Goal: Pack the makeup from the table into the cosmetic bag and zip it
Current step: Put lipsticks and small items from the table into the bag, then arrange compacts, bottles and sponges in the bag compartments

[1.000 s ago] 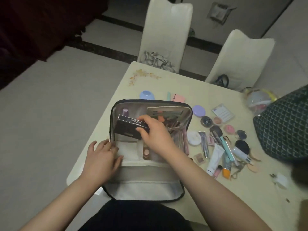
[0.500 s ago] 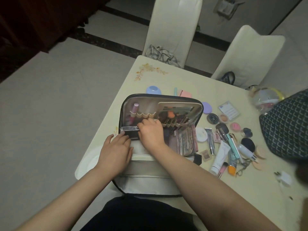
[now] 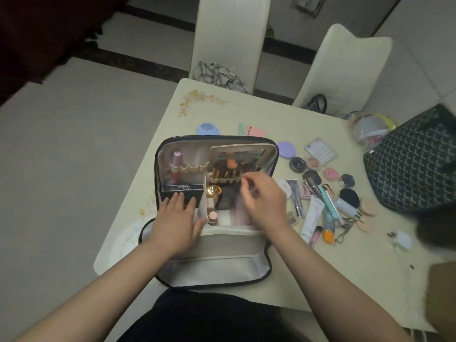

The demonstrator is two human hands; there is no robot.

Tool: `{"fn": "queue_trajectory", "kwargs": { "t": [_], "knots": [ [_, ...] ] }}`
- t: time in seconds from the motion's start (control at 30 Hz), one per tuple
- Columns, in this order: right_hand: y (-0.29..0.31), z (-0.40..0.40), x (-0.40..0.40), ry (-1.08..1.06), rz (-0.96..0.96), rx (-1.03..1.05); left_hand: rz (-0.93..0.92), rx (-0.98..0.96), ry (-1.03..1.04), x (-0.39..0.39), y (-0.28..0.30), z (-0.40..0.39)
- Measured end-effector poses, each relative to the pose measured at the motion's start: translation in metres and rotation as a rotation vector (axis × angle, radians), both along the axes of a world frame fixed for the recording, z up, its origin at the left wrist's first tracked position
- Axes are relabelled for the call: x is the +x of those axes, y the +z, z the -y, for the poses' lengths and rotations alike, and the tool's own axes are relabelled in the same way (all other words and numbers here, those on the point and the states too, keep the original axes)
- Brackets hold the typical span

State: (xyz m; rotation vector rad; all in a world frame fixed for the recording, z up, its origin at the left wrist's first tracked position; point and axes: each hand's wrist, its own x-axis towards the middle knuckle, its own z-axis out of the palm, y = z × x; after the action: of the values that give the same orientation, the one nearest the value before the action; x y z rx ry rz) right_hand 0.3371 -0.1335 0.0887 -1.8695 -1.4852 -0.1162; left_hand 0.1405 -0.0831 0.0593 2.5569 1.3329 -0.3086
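Observation:
The cosmetic bag lies open on the table's near left, lid upright at the back. A black box stands in its left compartment. My left hand lies with straight fingers on the box's near side. My right hand hovers above the right compartment, fingers loosely bent and blurred, with nothing seen in them. A gold-capped bottle and a pink-capped bottle stand in the middle. Loose makeup lies right of the bag: a white tube, a teal-handled brush, a purple compact, small pots.
A dark patterned bag sits at the table's right edge, a clear pouch behind it. Two white chairs stand beyond the table. A blue bowl and pink card lie behind the open lid.
My right hand set the black box into the left compartment, let go and moved right over the bag. My left hand slid forward onto the box.

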Motion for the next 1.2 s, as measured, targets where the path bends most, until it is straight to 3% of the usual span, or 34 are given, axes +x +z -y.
{"fn": "queue_trajectory", "kwargs": {
  "t": [0.13, 0.23, 0.3, 0.4, 0.57, 0.7, 0.83, 0.93, 1.1, 1.2],
  "knots": [
    [-0.005, 0.025, 0.068, -0.403, -0.313, -0.157, -0.036, -0.067, 0.042, 0.022, 0.004, 0.01],
    [-0.041, 0.03, 0.118, -0.409, -0.333, -0.529, -0.052, -0.086, 0.111, 0.031, 0.002, 0.015],
    [-0.061, 0.028, 0.136, -0.316, -0.295, -0.737, -0.059, -0.092, 0.142, 0.034, 0.001, 0.017],
    [-0.077, 0.015, 0.15, -0.168, -0.212, -0.863, -0.043, -0.123, 0.196, 0.037, 0.002, 0.019],
    [-0.095, -0.015, 0.167, 0.027, 0.129, -1.041, 0.041, -0.195, 0.325, 0.049, 0.004, 0.021],
    [-0.103, -0.024, 0.167, 0.114, 0.31, -1.067, 0.061, -0.18, 0.404, 0.055, 0.001, 0.024],
    [-0.104, -0.02, 0.168, 0.109, 0.349, -1.006, 0.103, -0.167, 0.47, 0.062, -0.001, 0.027],
    [-0.091, -0.009, 0.166, 0.095, 0.15, -0.924, 0.1, -0.153, 0.479, 0.065, -0.003, 0.027],
    [-0.036, 0.016, 0.156, 0.027, -0.569, -0.685, 0.09, -0.128, 0.461, 0.065, -0.007, 0.028],
    [0.012, 0.04, 0.138, 0.1, -0.721, -0.485, 0.088, -0.082, 0.411, 0.061, -0.008, 0.034]
  ]
}}
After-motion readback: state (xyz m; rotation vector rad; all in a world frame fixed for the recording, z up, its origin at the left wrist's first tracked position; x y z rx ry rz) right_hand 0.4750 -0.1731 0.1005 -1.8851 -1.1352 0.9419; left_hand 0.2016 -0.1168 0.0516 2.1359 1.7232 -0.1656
